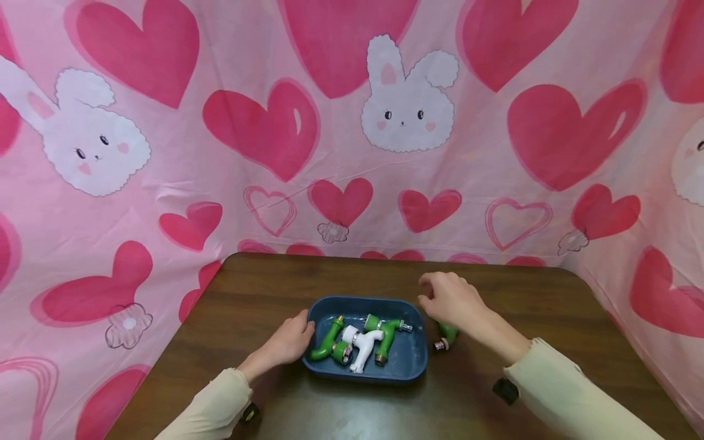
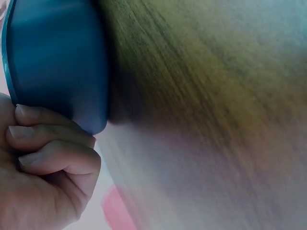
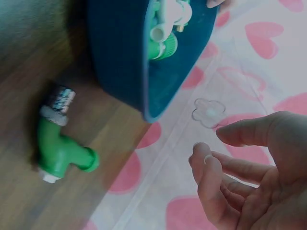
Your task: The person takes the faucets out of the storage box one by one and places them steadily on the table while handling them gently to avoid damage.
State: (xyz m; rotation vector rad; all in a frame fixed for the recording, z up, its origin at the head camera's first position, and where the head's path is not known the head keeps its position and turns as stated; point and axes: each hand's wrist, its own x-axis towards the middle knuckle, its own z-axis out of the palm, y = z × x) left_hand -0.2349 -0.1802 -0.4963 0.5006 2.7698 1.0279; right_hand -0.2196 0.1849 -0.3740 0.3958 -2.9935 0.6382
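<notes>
A blue bin (image 1: 404, 355) stands on the table, holding a green faucet (image 1: 331, 341) at its left, a white faucet (image 1: 363, 349) in the middle and another green faucet (image 1: 388, 333) at its right. My left hand (image 1: 290, 340) grips the bin's left end; curled fingers lie against its outer wall (image 2: 57, 57) in the left wrist view. Raised beyond the bin's right end, my right hand (image 1: 452, 299) holds nothing, its fingers loosely bent and apart from the thumb (image 3: 244, 132). Below it, one more green faucet (image 1: 448, 333) lies on the table, partly hidden by the hand in the head view.
The brown wooden table (image 1: 275, 403) meets a pink curtain (image 1: 352, 165) with hearts and rabbit faces, which hangs behind it and at both sides. Small black objects show beside the left sleeve (image 1: 214, 400) and the right sleeve (image 1: 561, 385).
</notes>
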